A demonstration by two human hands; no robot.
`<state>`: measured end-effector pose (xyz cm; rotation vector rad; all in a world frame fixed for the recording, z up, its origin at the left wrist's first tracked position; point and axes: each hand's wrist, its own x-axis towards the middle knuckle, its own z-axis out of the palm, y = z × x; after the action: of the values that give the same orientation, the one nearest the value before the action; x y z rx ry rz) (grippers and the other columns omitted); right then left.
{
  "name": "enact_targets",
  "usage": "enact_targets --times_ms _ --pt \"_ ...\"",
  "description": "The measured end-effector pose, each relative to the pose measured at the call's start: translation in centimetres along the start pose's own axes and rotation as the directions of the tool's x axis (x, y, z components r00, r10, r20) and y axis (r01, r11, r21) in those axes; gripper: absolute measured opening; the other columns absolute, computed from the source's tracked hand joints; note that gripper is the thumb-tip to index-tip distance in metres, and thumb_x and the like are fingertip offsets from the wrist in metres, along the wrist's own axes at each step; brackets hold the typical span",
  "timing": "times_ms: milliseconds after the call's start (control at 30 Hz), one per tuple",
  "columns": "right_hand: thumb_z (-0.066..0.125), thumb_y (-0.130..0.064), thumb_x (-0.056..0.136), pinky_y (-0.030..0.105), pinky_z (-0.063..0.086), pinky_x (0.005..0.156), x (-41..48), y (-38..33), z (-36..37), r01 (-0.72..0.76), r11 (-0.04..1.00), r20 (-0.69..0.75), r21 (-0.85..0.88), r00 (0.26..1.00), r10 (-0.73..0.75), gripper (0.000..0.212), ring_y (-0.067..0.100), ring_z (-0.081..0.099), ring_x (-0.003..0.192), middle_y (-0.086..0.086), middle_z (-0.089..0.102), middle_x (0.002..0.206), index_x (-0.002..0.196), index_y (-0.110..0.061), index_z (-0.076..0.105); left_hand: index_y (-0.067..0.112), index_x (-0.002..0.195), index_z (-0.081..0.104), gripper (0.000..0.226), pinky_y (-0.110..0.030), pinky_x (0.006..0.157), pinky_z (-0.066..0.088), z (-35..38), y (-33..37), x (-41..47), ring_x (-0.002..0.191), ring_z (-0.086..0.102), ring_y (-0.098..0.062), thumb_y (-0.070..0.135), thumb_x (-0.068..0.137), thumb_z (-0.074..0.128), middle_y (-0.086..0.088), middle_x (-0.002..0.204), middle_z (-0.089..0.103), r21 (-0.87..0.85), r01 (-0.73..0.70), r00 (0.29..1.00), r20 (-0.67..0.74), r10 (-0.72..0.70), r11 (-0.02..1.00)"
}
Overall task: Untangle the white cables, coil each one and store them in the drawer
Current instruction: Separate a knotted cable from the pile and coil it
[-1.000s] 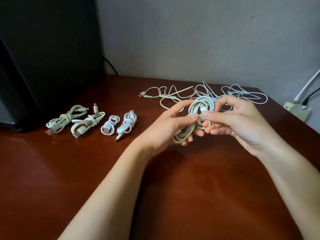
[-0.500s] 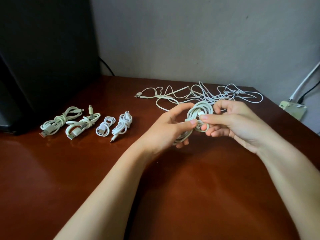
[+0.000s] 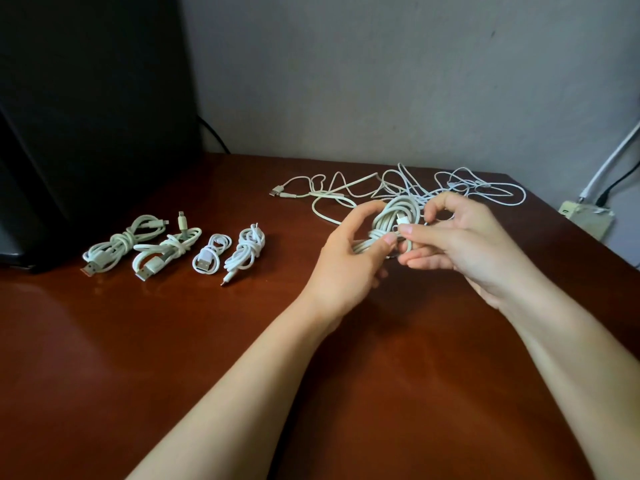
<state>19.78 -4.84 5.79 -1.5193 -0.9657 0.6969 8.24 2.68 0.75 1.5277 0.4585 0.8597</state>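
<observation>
Gripping coiled cable [image 3: 388, 216]: left hand [image 3: 346, 268], right hand [image 3: 467, 244] apparently pinching plug [image 3: 402, 219].

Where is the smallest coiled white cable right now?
Head view: the smallest coiled white cable lies on the reddish-brown wooden table, left side, third from left in the row of four.

White cables [image 3: 398, 188] on a glossy reddish-brown table [image 3: 173, 341], grey wall [image 3: 381, 71], black monitor [image 3: 86, 98].
</observation>
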Motion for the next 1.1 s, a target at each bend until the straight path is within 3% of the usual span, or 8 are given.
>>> enact_targets --times_ms 167,333,467,633,733,800,933,1100 --pt "0.064 0.001 0.086 0.020 0.051 0.044 0.2 0.2 -0.1 -0.055 0.998 0.011 0.022 0.998 0.055 0.029 0.019 0.068 0.050 0.011 0.066 0.055 0.078 -0.014 0.041 0.033 0.117 0.054 0.031 -0.022 0.054 0.047 0.2 -0.4 -0.1 0.056 0.052 -0.011 0.012 0.095 0.056 0.006 0.074 0.062 0.089 -0.028 0.999 -0.042 0.032 0.996" --pt "0.062 0.004 0.087 0.020 0.050 0.041 0.4 0.4 -0.4 -0.065 0.997 0.003 0.036 0.998 0.065 0.032 0.019 0.065 0.046 0.012 0.065 0.054 0.079 -0.015 0.037 0.030 0.126 0.055 0.036 -0.031 0.079 0.053 0.1 -0.6 0.0 0.070 0.059 -0.005 0.016 0.093 0.060 0.020 0.093 0.061 0.332 -0.150 0.986 -0.018 0.165 0.931" --pt "0.068 -0.003 0.085 0.016 0.047 0.041 0.5 0.6 -0.6 0.024 0.999 -0.032 0.023 0.999 -0.023 0.031 0.011 0.061 0.043 0.008 0.065 0.051 0.085 -0.016 0.039 0.029 0.124 0.054 0.034 -0.020 0.054 0.047 0.0 -0.1 -0.1 0.057 0.053 -0.011 0.013 0.094 0.058 0.014 0.071 0.059 0.148 -0.070 0.997 0.029 0.066 0.986" --pt "0.076 -0.028 0.078 0.023 0.044 0.051 1.2 2.0 -0.1 0.280 0.890 -0.176 -0.359 0.916 -0.359 0.029 0.011 0.054 0.045 -0.001 0.061 0.052 0.084 -0.024 0.048 0.028 0.122 0.052 0.032 -0.024 0.052 0.047 0.0 0.5 -0.2 0.058 0.054 -0.016 0.011 0.096 0.054 0.002 0.073 0.061 -0.113 0.019 0.999 0.032 -0.015 0.993" --pt "0.069 -0.036 0.084 0.019 0.041 0.060 1.0 2.8 0.4 0.388 0.784 -0.154 -0.485 0.844 -0.513 0.024 0.007 0.053 0.056 0.002 0.057 0.067 0.095 -0.025 0.051 0.026 0.125 0.052 0.032 -0.022 0.051 0.047 0.0 0.8 0.0 0.056 0.054 -0.015 0.011 0.097 0.052 0.000 0.074 0.065 -0.259 0.072 0.997 0.041 -0.064 0.963" --pt "0.067 -0.046 0.079 0.020 0.044 0.069 0.8 3.1 0.7 0.421 0.785 -0.124 -0.454 0.843 -0.523 0.035 0.005 0.055 0.070 0.000 0.055 0.087 0.106 -0.031 0.050 0.022 0.130 0.051 0.034 -0.021 0.051 0.046 -0.1 0.9 0.0 0.056 0.054 -0.015 0.012 0.098 0.052 -0.004 0.079 0.065 -0.315 0.089 0.996 0.056 -0.075 0.945" --pt "0.060 -0.048 0.080 0.045 0.045 0.100 1.0 3.7 1.0 0.441 0.809 -0.024 -0.389 0.873 -0.488 0.051 0.007 0.050 0.119 -0.011 0.048 0.129 0.128 -0.045 0.041 0.022 0.132 0.050 0.036 -0.021 0.051 0.047 0.0 0.9 -0.1 0.056 0.051 -0.017 0.013 0.098 0.052 -0.009 0.084 0.060 -0.353 0.112 0.994 0.055 -0.099 0.929" --pt "0.050 -0.033 0.091 0.027 0.045 0.098 1.0 4.1 1.8 0.461 0.848 -0.005 -0.260 0.878 -0.479 0.042 0.004 0.059 0.110 -0.013 0.061 0.122 0.131 -0.043 0.041 0.023 0.131 0.050 0.035 -0.021 0.051 0.048 0.2 0.9 -0.2 0.055 0.052 -0.015 0.013 0.098 0.051 -0.003 0.080 0.063 -0.390 0.100 0.995 0.050 -0.087 0.915"
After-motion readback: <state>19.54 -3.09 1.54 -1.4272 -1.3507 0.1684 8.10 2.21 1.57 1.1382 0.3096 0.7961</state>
